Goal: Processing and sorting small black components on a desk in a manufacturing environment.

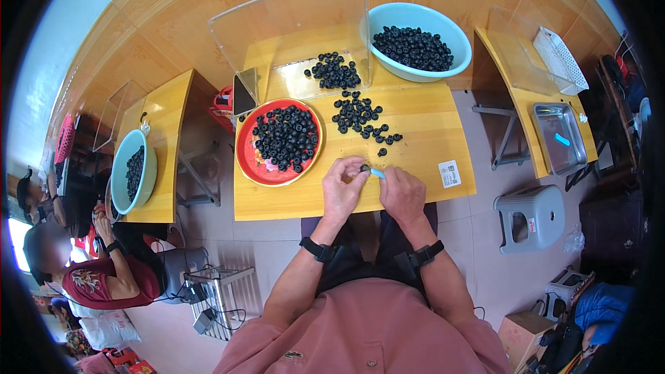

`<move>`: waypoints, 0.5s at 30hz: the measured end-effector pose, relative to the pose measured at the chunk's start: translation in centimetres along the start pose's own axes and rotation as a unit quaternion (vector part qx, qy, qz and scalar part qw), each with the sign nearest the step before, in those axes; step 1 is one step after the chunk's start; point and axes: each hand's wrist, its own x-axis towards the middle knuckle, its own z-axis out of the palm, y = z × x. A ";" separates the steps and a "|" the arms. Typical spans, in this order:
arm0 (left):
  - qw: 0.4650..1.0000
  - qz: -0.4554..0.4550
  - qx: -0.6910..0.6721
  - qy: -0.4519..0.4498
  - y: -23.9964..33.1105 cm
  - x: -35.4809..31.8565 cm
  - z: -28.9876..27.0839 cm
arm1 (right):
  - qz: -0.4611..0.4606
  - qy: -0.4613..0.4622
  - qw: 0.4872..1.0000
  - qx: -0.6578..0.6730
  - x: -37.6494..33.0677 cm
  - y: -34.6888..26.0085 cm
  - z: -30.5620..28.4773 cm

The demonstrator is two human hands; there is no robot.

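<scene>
My left hand (343,185) pinches one small black ring-like part (364,167) near the table's front edge. In my right hand (402,192) is a slim tool with a light blue handle (377,173), its tip up against that part; the tip itself is too small to make out. Ahead of my hands lies a loose scatter of the same black parts (357,112) on the yellow wooden table (422,131). To the left, a red round tray (247,159) with a flowered bottom holds a heap of them.
At the back right stands a light blue basin (415,75) full of black parts. A clear plastic panel (291,28) rises at the back, beside a dark phone-like slab (244,93). Rightward are a grey stool (530,219) and a metal tray (558,140). A co-worker (111,273) sits at left.
</scene>
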 end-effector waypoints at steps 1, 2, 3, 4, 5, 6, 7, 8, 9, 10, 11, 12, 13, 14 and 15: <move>0.999 -0.018 -0.029 -0.003 -0.1 0.0 0.0 | 0.001 0.000 1.000 0.000 0.0 0.1 0.1; 0.999 -0.018 -0.029 -0.004 -0.2 0.0 0.0 | 0.022 -0.010 1.000 -0.019 0.0 0.1 0.2; 0.998 -0.025 -0.059 0.002 -0.2 -0.2 0.0 | 0.044 -0.021 0.998 -0.038 0.0 0.1 0.3; 0.996 -0.033 -0.088 0.008 -0.3 -0.3 0.0 | 0.044 -0.021 0.998 -0.038 0.0 0.1 0.4; 0.996 -0.032 -0.088 0.007 -0.3 -0.2 -0.1 | 0.044 -0.018 0.998 -0.038 0.0 0.1 0.5; 0.997 -0.021 -0.079 0.007 -0.2 -0.2 -0.1 | 0.044 -0.015 0.998 -0.039 0.1 0.1 0.5; 0.998 -0.010 -0.069 0.008 -0.1 -0.2 -0.2 | 0.044 -0.015 0.998 -0.039 0.0 0.1 0.5; 0.998 -0.009 -0.069 0.007 0.0 -0.2 -0.3 | 0.041 -0.014 0.998 -0.039 0.0 0.1 0.4; 0.999 -0.007 -0.046 0.003 0.2 -0.1 -0.3 | 0.037 -0.013 0.998 -0.038 0.0 0.1 0.4; 1.000 -0.004 -0.023 -0.001 0.4 -0.1 -0.3 | 0.037 -0.012 0.999 -0.038 0.1 0.1 0.3; 1.000 -0.003 -0.023 0.000 0.5 0.0 -0.3 | 0.033 -0.006 0.999 -0.035 0.1 0.1 0.2; 1.000 -0.004 -0.025 0.001 0.6 -0.1 -0.3 | 0.029 0.000 0.999 -0.032 0.1 0.0 0.1; 1.000 -0.004 -0.026 0.002 0.7 -0.1 -0.2 | 0.028 0.001 0.999 -0.032 0.0 0.0 0.1; 1.000 -0.003 -0.026 0.003 0.8 -0.1 -0.2 | 0.028 0.004 0.999 -0.028 0.0 0.1 0.2; 1.000 0.003 -0.009 -0.001 0.8 0.0 -0.3 | 0.027 0.008 0.999 -0.022 0.0 0.0 0.3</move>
